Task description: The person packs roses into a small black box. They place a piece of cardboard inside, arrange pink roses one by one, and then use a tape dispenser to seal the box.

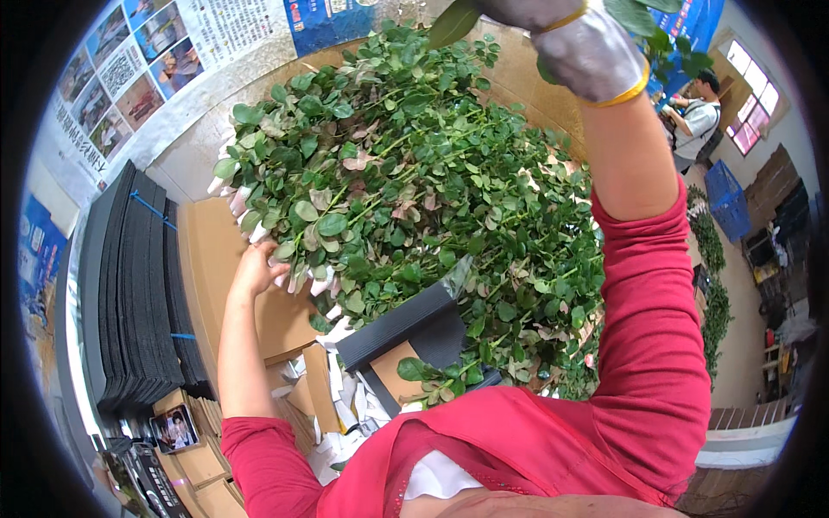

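Note:
A large pile of leafy green rose stems (414, 188) lies before me, some leaves brown and dry. Pale, whitish-pink heads (239, 207) show along its left edge. My bare left hand (260, 267) is at that edge, its fingers against one of the pale heads; how firmly they close on it is unclear. My right hand (570, 45), in a grey-white glove with a yellow cuff, is raised at the top, partly cut off by the frame. Green leaves show on both sides of the glove, but its fingers and any grip on a stem are hidden.
Stacked black corrugated sheets (129, 285) tied with blue cord stand left, beside brown cardboard (201, 278). Nearer me are a black corrugated piece (398, 327) and white scraps (363, 401). A phone (173, 429) rests lower left. A person (696, 123) stands far right, near a blue crate (726, 201).

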Available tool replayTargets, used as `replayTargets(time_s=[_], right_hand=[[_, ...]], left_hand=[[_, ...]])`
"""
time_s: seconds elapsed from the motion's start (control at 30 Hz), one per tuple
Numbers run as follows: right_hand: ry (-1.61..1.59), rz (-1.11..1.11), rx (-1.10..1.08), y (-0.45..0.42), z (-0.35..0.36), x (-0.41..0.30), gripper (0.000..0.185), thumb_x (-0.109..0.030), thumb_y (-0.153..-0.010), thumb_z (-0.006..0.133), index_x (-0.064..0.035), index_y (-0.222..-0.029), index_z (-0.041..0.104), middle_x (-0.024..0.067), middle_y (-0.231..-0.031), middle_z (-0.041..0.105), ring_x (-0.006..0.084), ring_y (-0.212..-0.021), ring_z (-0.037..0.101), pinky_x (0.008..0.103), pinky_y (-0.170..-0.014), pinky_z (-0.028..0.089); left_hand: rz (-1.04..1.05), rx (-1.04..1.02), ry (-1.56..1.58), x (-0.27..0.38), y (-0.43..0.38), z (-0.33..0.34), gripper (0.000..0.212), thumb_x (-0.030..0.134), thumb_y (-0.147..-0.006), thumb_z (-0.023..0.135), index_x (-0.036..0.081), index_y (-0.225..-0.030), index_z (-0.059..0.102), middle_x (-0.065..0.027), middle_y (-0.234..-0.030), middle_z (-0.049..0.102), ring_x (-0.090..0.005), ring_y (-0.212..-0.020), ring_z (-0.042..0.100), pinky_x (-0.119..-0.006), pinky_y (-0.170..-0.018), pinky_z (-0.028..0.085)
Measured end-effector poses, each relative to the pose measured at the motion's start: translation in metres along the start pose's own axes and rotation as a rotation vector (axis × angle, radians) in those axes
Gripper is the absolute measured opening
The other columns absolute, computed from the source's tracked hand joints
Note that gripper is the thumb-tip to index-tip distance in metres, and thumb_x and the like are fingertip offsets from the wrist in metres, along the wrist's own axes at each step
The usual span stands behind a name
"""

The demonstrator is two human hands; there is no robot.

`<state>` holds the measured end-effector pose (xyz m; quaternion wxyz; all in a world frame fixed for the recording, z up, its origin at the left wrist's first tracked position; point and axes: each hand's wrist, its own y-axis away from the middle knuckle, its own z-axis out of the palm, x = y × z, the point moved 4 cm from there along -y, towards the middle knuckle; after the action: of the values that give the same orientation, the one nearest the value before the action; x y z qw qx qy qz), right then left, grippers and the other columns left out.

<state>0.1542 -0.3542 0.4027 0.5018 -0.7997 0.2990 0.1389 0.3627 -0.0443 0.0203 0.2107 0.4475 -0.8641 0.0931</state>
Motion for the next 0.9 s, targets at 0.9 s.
replayTargets(time_s=[0.9], right_hand=[[0.539,0.371,-0.434,0.032,0.178,0.153,0.038,-0.024,-0.075,0.068,-0.0123,-0.110,0.062,0.0127,-0.087,0.068,0.0285,-0.079,0.066,0.0366,-0.073,0.053]], left_hand=[[0.326,0.679,1.184,0.122,0.050,-0.082,0.061,0.011,-0.080,0.073,0.003,-0.132,0.042,-0.0158,-0.122,0.053,-0.0216,-0.111,0.055,-0.033,-0.091,0.048]])
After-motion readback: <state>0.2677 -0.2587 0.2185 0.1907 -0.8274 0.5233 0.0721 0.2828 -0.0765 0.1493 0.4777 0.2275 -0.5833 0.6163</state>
